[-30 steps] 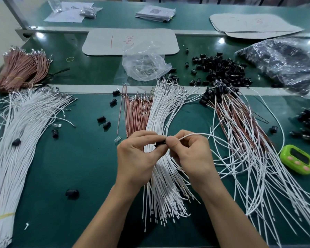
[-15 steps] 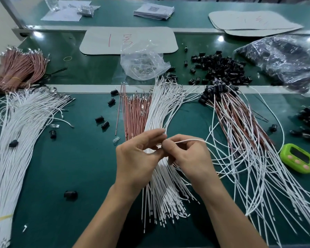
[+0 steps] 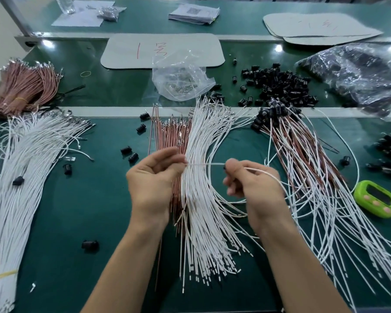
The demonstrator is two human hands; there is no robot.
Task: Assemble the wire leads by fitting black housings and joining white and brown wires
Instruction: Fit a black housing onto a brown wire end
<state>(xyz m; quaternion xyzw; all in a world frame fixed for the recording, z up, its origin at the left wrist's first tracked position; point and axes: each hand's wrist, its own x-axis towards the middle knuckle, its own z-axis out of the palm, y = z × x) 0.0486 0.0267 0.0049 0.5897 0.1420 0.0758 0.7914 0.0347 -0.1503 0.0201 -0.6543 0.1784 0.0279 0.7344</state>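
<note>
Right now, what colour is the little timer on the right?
The timer is bright green with pink buttons; head view.

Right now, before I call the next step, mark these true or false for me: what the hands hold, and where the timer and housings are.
1. The left hand and right hand hold one white wire stretched between them. True.
2. The green timer lies left of the hands. False: the green timer lies to their right.
3. The loose pile of black housings sits right of the clear bag. True.
4. The left hand lies flat on the table. False: its fingers pinch the wire's end in the air.
</note>
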